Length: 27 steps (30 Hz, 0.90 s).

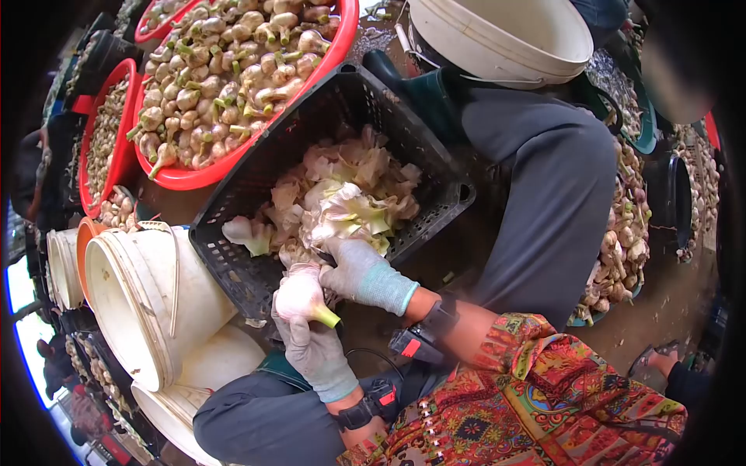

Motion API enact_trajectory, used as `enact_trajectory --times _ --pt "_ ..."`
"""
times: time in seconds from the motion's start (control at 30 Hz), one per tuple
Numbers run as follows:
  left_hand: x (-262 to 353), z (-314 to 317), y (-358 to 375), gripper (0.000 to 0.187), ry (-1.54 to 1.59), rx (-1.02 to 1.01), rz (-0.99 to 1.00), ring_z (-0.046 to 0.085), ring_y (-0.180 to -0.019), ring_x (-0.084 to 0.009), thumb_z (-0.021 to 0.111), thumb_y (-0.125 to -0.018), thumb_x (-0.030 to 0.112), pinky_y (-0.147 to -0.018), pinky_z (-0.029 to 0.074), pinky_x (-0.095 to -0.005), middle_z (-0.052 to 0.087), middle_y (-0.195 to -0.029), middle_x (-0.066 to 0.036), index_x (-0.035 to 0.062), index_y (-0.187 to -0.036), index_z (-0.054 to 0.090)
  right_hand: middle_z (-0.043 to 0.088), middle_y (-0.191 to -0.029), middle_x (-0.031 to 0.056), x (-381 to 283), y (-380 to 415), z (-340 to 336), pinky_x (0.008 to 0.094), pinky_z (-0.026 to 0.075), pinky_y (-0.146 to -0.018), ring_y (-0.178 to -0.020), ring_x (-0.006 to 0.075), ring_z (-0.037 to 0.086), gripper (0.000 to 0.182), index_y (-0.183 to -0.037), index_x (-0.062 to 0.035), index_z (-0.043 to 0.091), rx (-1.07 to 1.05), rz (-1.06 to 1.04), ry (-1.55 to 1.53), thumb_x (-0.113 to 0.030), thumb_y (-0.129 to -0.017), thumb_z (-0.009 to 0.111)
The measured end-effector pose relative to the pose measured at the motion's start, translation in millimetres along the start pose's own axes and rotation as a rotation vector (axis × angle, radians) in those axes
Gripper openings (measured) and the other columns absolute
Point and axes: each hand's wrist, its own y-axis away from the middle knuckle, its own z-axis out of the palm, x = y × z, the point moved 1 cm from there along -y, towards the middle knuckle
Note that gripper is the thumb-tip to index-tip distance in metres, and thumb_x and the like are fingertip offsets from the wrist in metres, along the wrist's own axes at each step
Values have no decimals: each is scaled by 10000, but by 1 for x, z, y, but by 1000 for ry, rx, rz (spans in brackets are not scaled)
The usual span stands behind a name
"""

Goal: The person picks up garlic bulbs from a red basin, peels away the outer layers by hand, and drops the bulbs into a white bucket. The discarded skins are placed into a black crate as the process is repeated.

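My left hand (317,359), in a grey glove, is closed around a garlic bulb (300,293). The bulb is pale and smooth, with a short green stem stub pointing down and right. Against its upper side is my gloved right hand (364,272), fingers curled in. Something small and dark shows at the right fingertips, too hidden to name. Just beyond both hands stands a black plastic crate (252,175), tilted in view, with a heap of loose garlic skins (350,182) inside.
A red tub (351,31) full of garlic bulbs stands beyond the crate. White buckets (167,287) lie or stand at left. Another white bucket (513,39) is at the top. More garlic (618,248) lies to the right, beyond my knee.
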Motion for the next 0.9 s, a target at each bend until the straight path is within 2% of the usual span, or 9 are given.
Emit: enact_trajectory --times 0.1,0.17,0.23,0.3,0.4,0.5,0.63,0.73,0.9 --pt "5 24 -1 514 57 -64 -46 432 -1238 -262 618 -881 136 -1072 332 -396 443 -1333 -128 -3 -1325 399 641 -803 55 -16 13 -28 405 494 -694 -726 261 611 390 -1106 41 520 -302 197 -768 -255 -875 626" --pt "15 36 3 472 6 -118 -62 424 -1245 -259 555 -919 171 -1080 322 -394 436 -1341 -133 -9 -1326 399 633 -845 76 -12 20 -24 370 482 -723 -790 248 600 375 -1072 43 518 36 -118 -594 -222 -846 655" --pt "22 42 13 425 -116 -181 -138 409 -1259 -254 429 -994 240 -1095 303 -389 422 -1358 -145 -22 -1328 400 616 -856 114 -19 23 -36 348 468 -742 -836 249 596 313 -1013 28 524 20 -154 -422 -195 -837 657" --pt "18 37 13 453 -221 -36 -125 504 -1142 -221 395 -996 370 -1010 399 -371 516 -1233 -128 6 -1254 476 606 -844 157 -30 33 -39 358 468 -749 -838 284 608 240 -974 6 529 -217 -217 -329 -167 -844 634" --pt "10 33 8 492 -295 160 -233 593 -748 -150 465 -928 539 -653 507 -266 600 -878 -42 88 -1104 552 610 -836 180 -34 37 -33 374 476 -712 -805 313 614 186 -955 -21 541 -141 -320 -278 -160 -853 610" --pt "14 33 7 541 -241 108 -275 593 -668 -188 471 -913 556 -450 458 -253 610 -893 -95 53 -1097 542 638 -861 170 -12 6 -27 395 499 -737 -849 353 624 226 -1016 -52 576 101 -47 -174 -166 -827 629" --pt "17 39 5 546 -69 48 -263 600 -696 -206 477 -911 540 -453 466 -267 612 -906 -119 30 -1098 534 647 -850 137 -6 8 -45 366 511 -747 -836 329 635 249 -991 -44 615 544 -220 162 -210 -813 668" --pt "14 35 3 537 44 19 -300 605 -731 -209 492 -904 526 -541 510 -289 615 -915 -117 22 -1081 543 648 -765 119 -25 37 -46 329 509 -701 -768 237 659 306 -994 -46 631 -119 -144 -447 -274 -802 698" --pt "4 26 -5 506 -68 285 -79 618 -838 -202 481 -907 506 -800 509 -311 623 -944 -103 26 -1036 573 635 -800 177 -37 44 -31 400 495 -705 -769 345 618 290 -935 -36 675 -55 -286 -61 -296 -808 655"
